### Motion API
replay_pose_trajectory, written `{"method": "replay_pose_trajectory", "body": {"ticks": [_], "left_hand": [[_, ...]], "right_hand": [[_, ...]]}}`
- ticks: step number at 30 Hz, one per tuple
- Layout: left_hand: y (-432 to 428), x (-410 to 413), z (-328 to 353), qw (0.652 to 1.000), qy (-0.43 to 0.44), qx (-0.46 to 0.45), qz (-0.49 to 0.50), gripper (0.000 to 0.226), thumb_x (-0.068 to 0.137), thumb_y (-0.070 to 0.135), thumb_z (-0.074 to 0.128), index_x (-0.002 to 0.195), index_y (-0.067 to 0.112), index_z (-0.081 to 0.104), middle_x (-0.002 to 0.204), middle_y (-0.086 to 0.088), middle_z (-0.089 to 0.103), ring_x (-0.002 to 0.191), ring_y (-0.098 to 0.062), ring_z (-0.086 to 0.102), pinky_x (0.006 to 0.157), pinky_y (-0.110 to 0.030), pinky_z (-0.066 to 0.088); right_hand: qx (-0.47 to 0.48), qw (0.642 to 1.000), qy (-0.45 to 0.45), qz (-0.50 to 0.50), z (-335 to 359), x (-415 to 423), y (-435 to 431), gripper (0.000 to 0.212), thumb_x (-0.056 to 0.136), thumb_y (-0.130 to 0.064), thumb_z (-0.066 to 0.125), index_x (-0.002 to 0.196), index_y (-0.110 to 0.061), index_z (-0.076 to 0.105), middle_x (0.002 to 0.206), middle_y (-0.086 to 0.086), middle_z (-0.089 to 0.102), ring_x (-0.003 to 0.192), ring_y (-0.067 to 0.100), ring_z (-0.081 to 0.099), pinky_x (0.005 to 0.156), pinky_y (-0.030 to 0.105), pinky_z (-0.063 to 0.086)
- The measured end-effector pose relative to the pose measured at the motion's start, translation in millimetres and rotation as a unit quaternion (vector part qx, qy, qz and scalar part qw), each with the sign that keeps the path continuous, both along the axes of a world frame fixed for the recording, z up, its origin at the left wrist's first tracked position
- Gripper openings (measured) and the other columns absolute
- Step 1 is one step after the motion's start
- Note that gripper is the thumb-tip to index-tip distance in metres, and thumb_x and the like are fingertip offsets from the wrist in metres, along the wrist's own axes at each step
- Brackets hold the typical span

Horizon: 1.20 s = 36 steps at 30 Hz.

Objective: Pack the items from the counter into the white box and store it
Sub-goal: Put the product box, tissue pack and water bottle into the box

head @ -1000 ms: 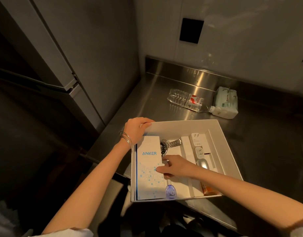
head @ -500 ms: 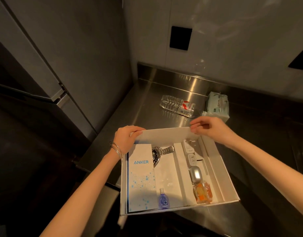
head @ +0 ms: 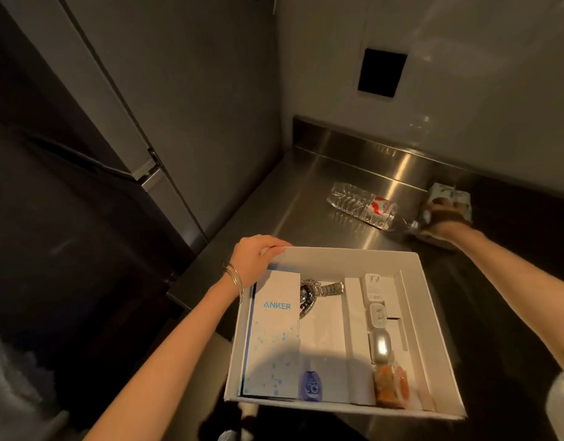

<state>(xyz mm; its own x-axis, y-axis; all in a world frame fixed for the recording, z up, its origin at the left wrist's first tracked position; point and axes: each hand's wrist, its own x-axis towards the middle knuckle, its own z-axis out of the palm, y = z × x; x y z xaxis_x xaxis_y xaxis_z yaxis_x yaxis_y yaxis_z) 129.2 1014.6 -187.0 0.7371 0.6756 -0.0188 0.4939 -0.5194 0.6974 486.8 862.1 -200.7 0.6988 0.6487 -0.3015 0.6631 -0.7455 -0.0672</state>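
**Open white box on a steel bench, one hand at its corner, the other far out on a tissue pack**

Nearest, at the near edge of the bench (head: 306, 192): an open white box (head: 338, 259), seen from above.

Inside, along the near wall:
- To the left, a small purple bottle (head: 311, 385), lying flat.
- To the right, an orange snack packet (head: 390, 386) in clear wrap.

Along the box's left side: a tall white Anker carton (head: 271, 338), flat, with the purple bottle just beside its near right corner.

Just beyond the snack packet, in a narrow channel on the right: a silver oval case (head: 380, 346), then two small white plug pieces (head: 374, 286) in a row toward the far wall.

Between carton and channel, close to the far wall: a metal wristwatch (head: 315, 294), touching the carton's right edge.

At the box's far left corner: the left hand (head: 255, 259), fingers curled over the rim and gripping it, with thin bangles (head: 234, 278) on the wrist.

Farther out on the bench, apart from the box: a clear water bottle (head: 363, 206) with a red label, lying on its side.

Just beside the bottle, at the far right: a pale tissue pack (head: 449, 198) with the right hand (head: 446, 218) laid on it. Dark and blurred there; impossible to tell whether gripped or only touched.

To the left of the bench: a tall grey cabinet (head: 147, 122).

On the pale far wall: a black rectangular panel (head: 381, 73).
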Motion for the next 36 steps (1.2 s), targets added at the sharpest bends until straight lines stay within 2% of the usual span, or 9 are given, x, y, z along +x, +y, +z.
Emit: {"method": "replay_pose_trajectory", "body": {"ticks": [2,5,8,12,18,22,25,31,36], "left_hand": [[0,0,1,1.0,0.006,0.0,0.002,0.026,0.094,0.019,0.045,0.103,0.018,0.069,0.108,-0.004,0.067,0.094,-0.01,0.054,0.086,-0.031,0.049],[-1,0,0,1.0,0.005,-0.004,0.006,0.026,0.093,0.018,0.045,0.103,0.018,0.069,0.107,-0.004,0.067,0.094,-0.011,0.054,0.083,-0.029,0.048],[0,0,0,1.0,0.007,-0.006,0.007,0.025,0.093,0.019,0.046,0.103,0.019,0.069,0.106,-0.004,0.067,0.094,-0.013,0.056,0.083,-0.029,0.049],[0,-1,-1,1.0,0.003,-0.006,0.007,0.024,0.093,0.019,0.047,0.103,0.018,0.069,0.105,-0.005,0.068,0.095,-0.015,0.057,0.086,-0.034,0.051],[0,-1,-2,1.0,-0.003,-0.004,0.007,0.023,0.092,0.019,0.048,0.1,0.02,0.069,0.105,-0.004,0.068,0.092,-0.013,0.057,0.082,-0.026,0.048],[0,0,-3,1.0,0.0,0.006,0.004,0.023,0.093,0.02,0.047,0.101,0.019,0.069,0.106,-0.004,0.067,0.095,-0.015,0.057,0.085,-0.028,0.049],[0,1,-3,1.0,-0.004,0.011,0.002,0.024,0.092,0.02,0.048,0.102,0.018,0.069,0.107,-0.006,0.067,0.095,-0.017,0.057,0.082,-0.028,0.048],[1,1,-4,1.0,-0.022,0.008,-0.003,0.023,0.092,0.021,0.048,0.102,0.018,0.069,0.107,-0.005,0.068,0.093,-0.013,0.055,0.083,-0.029,0.046],[1,1,-5,0.999,-0.038,0.005,-0.012,0.023,0.092,0.021,0.048,0.103,0.017,0.069,0.106,-0.006,0.068,0.093,-0.014,0.056,0.083,-0.031,0.047]], "right_hand": [[-0.057,0.998,0.006,0.026,-9,7,-2,0.051,0.089,-0.045,0.046,0.134,-0.022,0.041,0.145,0.012,0.036,0.135,0.032,0.028,0.114,0.046,0.02],[-0.002,1.0,0.002,0.021,-17,2,-10,0.041,0.092,-0.042,0.043,0.123,-0.016,0.051,0.13,0.017,0.05,0.122,0.033,0.043,0.102,0.042,0.036],[0.048,0.997,-0.036,0.045,-21,1,-17,0.034,0.087,-0.03,0.056,0.115,-0.01,0.055,0.118,0.021,0.057,0.115,0.035,0.049,0.094,0.04,0.042],[0.121,0.992,0.006,0.019,-13,-2,-24,0.033,0.076,-0.008,0.068,0.108,-0.004,0.059,0.111,0.025,0.062,0.106,0.038,0.056,0.09,0.042,0.046],[0.185,0.983,0.018,-0.009,7,-13,-29,0.025,0.083,-0.011,0.061,0.107,-0.003,0.062,0.115,0.021,0.06,0.108,0.037,0.055,0.098,0.043,0.043],[0.21,0.978,0.005,-0.015,29,-26,-37,0.012,0.09,-0.017,0.051,0.084,-0.016,0.061,0.108,0.015,0.061,0.106,0.032,0.056,0.095,0.04,0.043],[0.239,0.97,-0.028,-0.022,53,-48,-42,0.018,0.084,-0.008,0.06,0.1,-0.014,0.065,0.125,0.012,0.051,0.111,0.032,0.051,0.097,0.036,0.043],[0.352,0.925,-0.027,0.14,110,-133,-73,0.023,0.083,-0.007,0.063,0.106,-0.011,0.063,0.113,0.007,0.057,0.11,0.019,0.053,0.092,0.031,0.047],[0.396,0.883,0.052,0.247,122,-197,-92,0.026,0.08,-0.029,0.059,0.099,-0.013,0.068,0.102,-0.003,0.062,0.1,0.009,0.058,0.086,0.017,0.051]]}}
